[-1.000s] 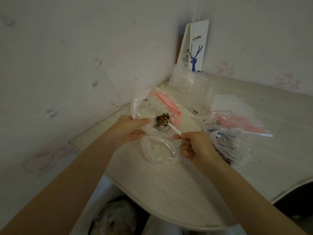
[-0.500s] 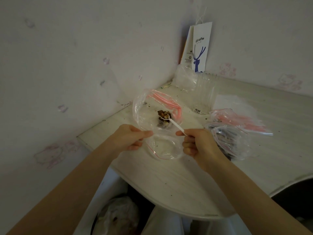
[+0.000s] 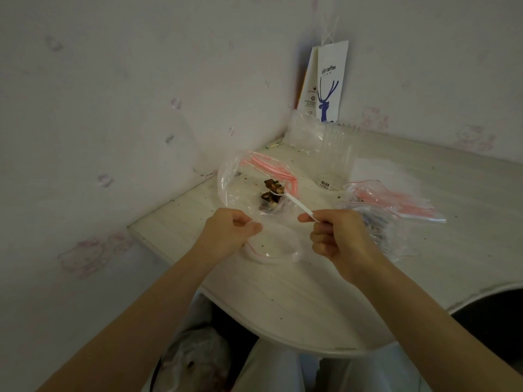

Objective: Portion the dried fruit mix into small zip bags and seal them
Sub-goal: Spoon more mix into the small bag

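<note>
Presently: right hand (image 3: 339, 239) pinches one loaded spoon (image 3: 297, 203); left hand (image 3: 229, 233) holds one small bag (image 3: 274, 247).

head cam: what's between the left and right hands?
An open small zip bag, its edge held by the left hand; the right hand pinches a loaded spoon. Head view.

"coffee" on white paper bag (image 3: 329, 83)

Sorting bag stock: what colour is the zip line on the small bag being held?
Red, on the small bag; head view.
</note>
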